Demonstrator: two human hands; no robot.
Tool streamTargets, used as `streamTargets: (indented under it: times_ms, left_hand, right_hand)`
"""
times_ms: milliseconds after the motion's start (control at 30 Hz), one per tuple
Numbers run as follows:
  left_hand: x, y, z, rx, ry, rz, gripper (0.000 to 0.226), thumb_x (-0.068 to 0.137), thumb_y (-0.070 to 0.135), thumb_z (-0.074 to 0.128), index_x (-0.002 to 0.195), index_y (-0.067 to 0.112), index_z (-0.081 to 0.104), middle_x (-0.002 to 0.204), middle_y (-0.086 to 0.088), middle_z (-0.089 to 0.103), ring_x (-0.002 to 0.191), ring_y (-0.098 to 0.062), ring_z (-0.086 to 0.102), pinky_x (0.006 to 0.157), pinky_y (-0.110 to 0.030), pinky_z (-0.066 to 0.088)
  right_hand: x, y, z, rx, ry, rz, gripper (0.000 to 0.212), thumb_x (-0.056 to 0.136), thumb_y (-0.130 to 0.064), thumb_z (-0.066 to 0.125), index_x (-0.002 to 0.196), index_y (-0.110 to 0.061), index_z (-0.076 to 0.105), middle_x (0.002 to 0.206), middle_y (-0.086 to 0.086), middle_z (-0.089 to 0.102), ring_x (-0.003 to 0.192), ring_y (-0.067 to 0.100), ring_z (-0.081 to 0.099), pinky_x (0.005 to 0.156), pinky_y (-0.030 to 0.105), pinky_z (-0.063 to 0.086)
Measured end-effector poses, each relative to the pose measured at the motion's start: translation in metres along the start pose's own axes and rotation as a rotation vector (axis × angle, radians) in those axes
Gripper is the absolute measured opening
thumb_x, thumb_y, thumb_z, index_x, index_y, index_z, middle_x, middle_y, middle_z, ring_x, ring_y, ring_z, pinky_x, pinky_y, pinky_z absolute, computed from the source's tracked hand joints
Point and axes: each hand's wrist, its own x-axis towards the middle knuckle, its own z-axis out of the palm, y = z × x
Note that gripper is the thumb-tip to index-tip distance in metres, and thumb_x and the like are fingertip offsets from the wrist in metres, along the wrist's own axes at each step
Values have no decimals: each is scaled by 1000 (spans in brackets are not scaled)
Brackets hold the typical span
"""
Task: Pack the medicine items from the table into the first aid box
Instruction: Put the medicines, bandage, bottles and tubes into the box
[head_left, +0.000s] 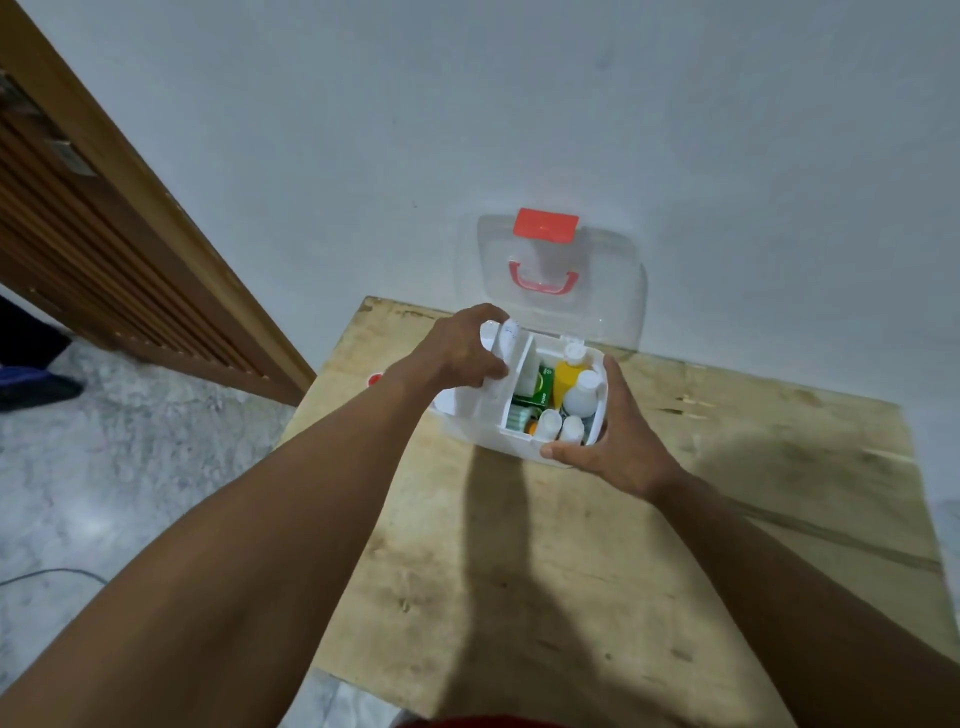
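Observation:
The white first aid box (485, 439) stands on the wooden table (571, 571) near the wall, its clear lid (597, 312) with a red latch and red handle swung up. Inside its right part I see a yellow bottle (565, 378), a white bottle (583, 395), a green carton (540, 388) and small white containers (561, 423). My left hand (462, 348) grips a white inner tray piece (506, 358) at the box's left side. My right hand (618, 431) holds the box's right front corner, thumb on the front rim and fingers up the side wall.
A small red thing (375, 379) peeks out left of my left wrist on the table. A wooden louvred door and frame (130, 244) stand to the left. The pale wall (519, 130) is right behind the box. Speckled floor (130, 467) lies left of the table.

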Motion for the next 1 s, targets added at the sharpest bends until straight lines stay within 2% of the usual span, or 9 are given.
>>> streamTargets:
  times_ms: [133, 233, 367, 467, 567, 667, 767, 867, 1000]
  left_hand:
    - [1, -5, 7, 124, -97, -15, 64, 75, 7, 81, 132, 24, 56, 102, -9, 58, 76, -20, 61, 56, -25, 57]
    - [1, -13, 15, 130, -86, -12, 66, 75, 9, 83, 134, 21, 57, 100, -10, 61, 73, -20, 61, 61, -25, 56]
    - [0, -17, 18, 85, -56, -29, 68, 76, 14, 84, 137, 23, 56, 116, -13, 65, 81, -20, 63, 60, -17, 51]
    - [-1, -19, 17, 98, -59, -29, 73, 76, 21, 85, 141, 25, 53, 121, -13, 66, 91, -19, 65, 66, -13, 46]
    - [-3, -21, 17, 138, -49, -17, 77, 75, 25, 85, 143, 25, 51, 123, -15, 66, 106, -23, 63, 78, -19, 44]
    - [-7, -21, 19, 149, -29, -15, 82, 74, 31, 86, 146, 26, 47, 120, -14, 67, 104, -24, 63, 84, -26, 46]
    - [-18, -19, 21, 163, 84, 47, 79, 77, 39, 81, 146, 23, 47, 110, -9, 68, 92, -18, 59, 87, -31, 47]
    - [-37, -23, 22, 111, 320, 158, 55, 86, 40, 73, 135, 20, 58, 93, -1, 65, 84, -15, 58, 84, -33, 50]
    - [-67, -51, 24, 83, 552, 194, 29, 91, 31, 66, 117, 18, 65, 86, 5, 60, 68, -9, 53, 76, -37, 52]
  right_hand:
    - [1, 5, 1, -44, 9, 27, 144, 40, -69, 93, 155, -43, 10, 151, -9, 40, 132, 16, 55, 101, 46, 54]
    - [1, 4, 1, -42, 6, 21, 144, 40, -69, 93, 155, -43, 10, 151, -10, 40, 134, 16, 52, 104, 48, 52]
    - [-1, 2, 2, -37, 17, 13, 144, 41, -69, 93, 155, -44, 9, 152, -10, 38, 136, 17, 50, 106, 47, 50]
    - [-1, 0, 2, -46, 19, 18, 142, 41, -69, 93, 154, -45, 10, 151, -10, 39, 135, 16, 51, 104, 45, 52]
    - [-2, -1, 1, -40, 13, 17, 141, 42, -67, 94, 154, -44, 11, 151, -10, 39, 135, 16, 51, 103, 45, 53]
    - [-3, -4, 0, -45, 9, 13, 140, 43, -67, 93, 154, -43, 11, 151, -10, 38, 134, 15, 51, 104, 44, 53]
    - [-4, -7, -2, -49, 7, 5, 137, 44, -67, 92, 153, -44, 13, 150, -10, 40, 133, 16, 52, 103, 45, 53]
    - [-5, -7, -3, -43, 8, -9, 136, 43, -67, 93, 152, -45, 15, 148, -9, 42, 135, 19, 50, 105, 49, 51]
    - [-9, -14, -6, -12, -8, -34, 134, 43, -66, 93, 151, -47, 16, 149, -8, 42, 135, 19, 49, 108, 52, 47]
